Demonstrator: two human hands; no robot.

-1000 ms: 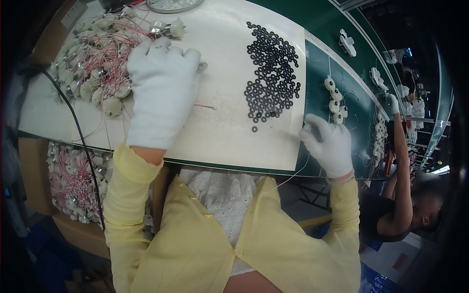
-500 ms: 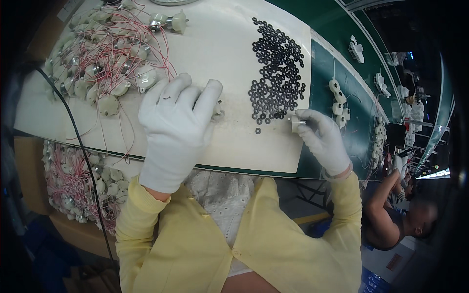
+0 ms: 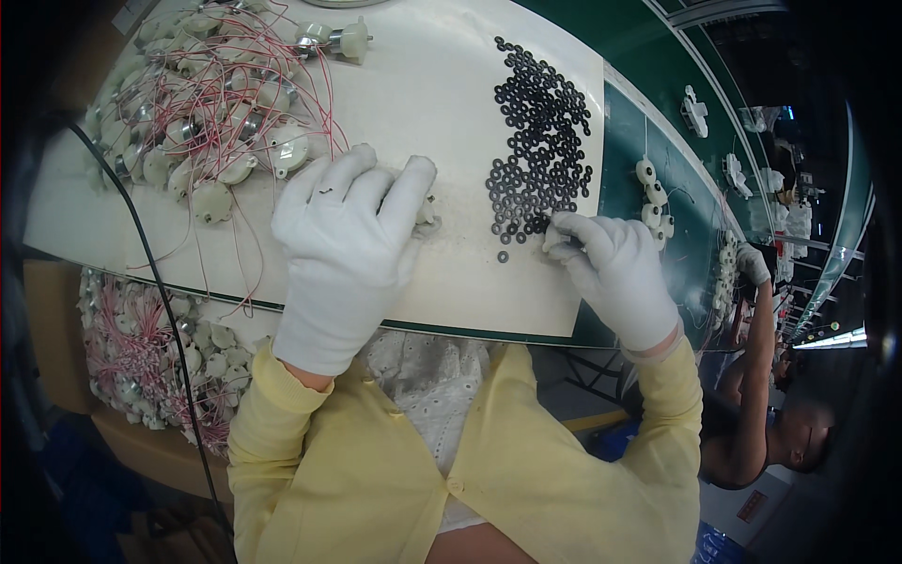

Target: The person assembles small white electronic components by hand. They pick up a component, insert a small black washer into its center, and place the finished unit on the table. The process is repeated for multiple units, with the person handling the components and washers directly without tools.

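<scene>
My left hand (image 3: 343,254), in a white glove, is closed around a small motor part (image 3: 428,214) on the white board. Only a pale, greyish edge of that part shows past the fingers. At the lower right edge of the black rubber rings (image 3: 543,122), my right hand (image 3: 615,273) pinches a small silver cylinder (image 3: 551,242) between thumb and fingertips. The glove covers much of the cylinder. One loose ring (image 3: 503,256) lies just left of the right hand, apart from the spread.
A heap of pale motors with red and white wires (image 3: 207,113) covers the board's left side. More motors fill a cardboard box (image 3: 141,442) below the edge. A black cable (image 3: 155,282) crosses there. White parts (image 3: 650,202) stand on the green surface; another person (image 3: 752,414) works at right.
My right hand has moved slightly left with the silver cylinder, up against the rings. The left hand stays nearly in place. The other person's arm at right has reached farther out.
</scene>
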